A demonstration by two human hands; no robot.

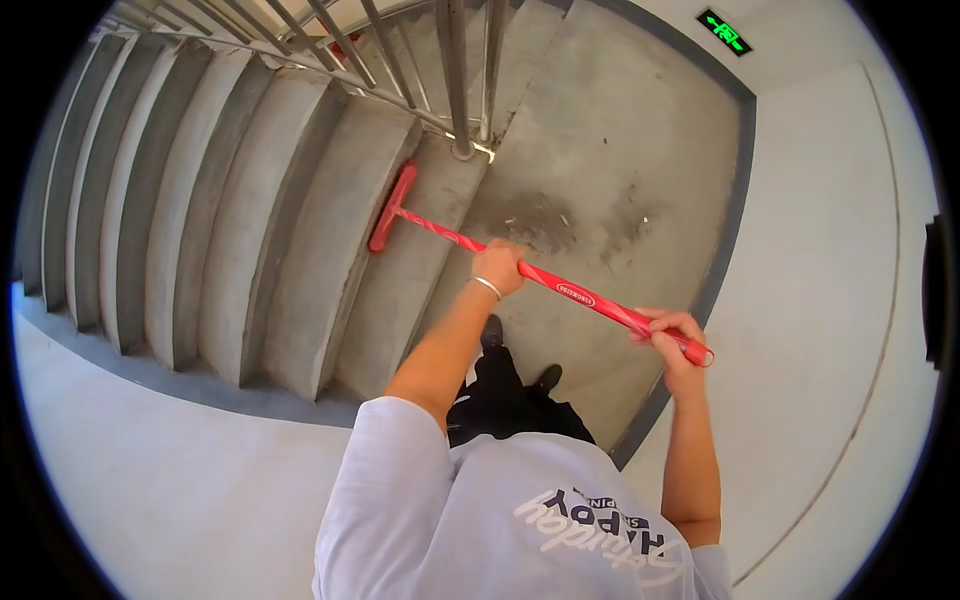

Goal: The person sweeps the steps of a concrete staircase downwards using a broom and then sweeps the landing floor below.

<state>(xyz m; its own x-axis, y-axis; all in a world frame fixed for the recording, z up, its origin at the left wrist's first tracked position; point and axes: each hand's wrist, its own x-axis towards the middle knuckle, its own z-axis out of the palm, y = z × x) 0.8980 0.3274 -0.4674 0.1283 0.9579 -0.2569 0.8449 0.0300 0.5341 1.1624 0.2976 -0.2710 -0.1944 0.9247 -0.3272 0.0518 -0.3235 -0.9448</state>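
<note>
Grey stairs, metal railing, white wall, green exit sign

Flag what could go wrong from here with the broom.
A wide stroke might knock the broom head into the railing post. Pulled back, the handle end beyond the right hand could bump the wall. Debris on the landing may get underfoot, near the shoes.

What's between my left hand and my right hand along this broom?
Between your left hand and right hand, the head view shows a stretch of red handle bearing an oval label; nothing else is on it.
</note>
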